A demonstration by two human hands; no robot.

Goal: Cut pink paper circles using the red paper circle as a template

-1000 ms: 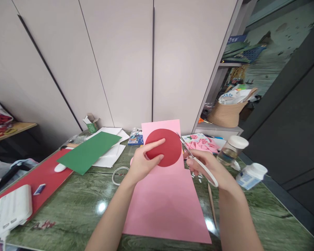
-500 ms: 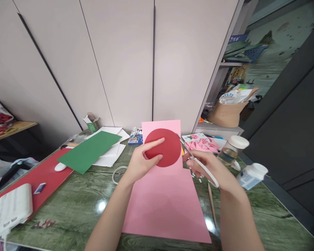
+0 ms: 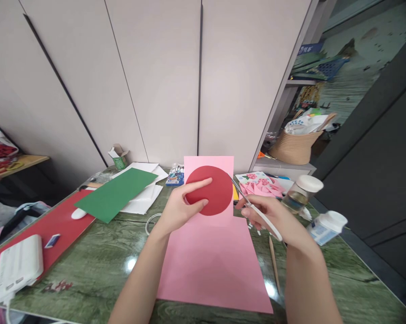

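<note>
My left hand (image 3: 181,208) pinches a red paper circle (image 3: 214,191) against a large pink sheet (image 3: 213,256), its index finger laid across the circle and its thumb below. The sheet's far end is lifted upright above the green marble table (image 3: 101,265). My right hand (image 3: 273,218) grips white-handled scissors (image 3: 253,208), whose blades point up and left at the pink sheet's right edge, beside the circle.
Green card (image 3: 115,194) lies on white sheets at the left, beyond a red sheet (image 3: 51,227) and a white power bank (image 3: 17,267). A clear bottle (image 3: 299,193), a white bottle (image 3: 326,226), a wooden stick (image 3: 273,263) and flowered pink paper (image 3: 262,183) lie right. A woven basket (image 3: 294,144) sits on the shelf.
The scissor blades have edged a little up along the pink sheet's right side. Both hands hold almost the same places.
</note>
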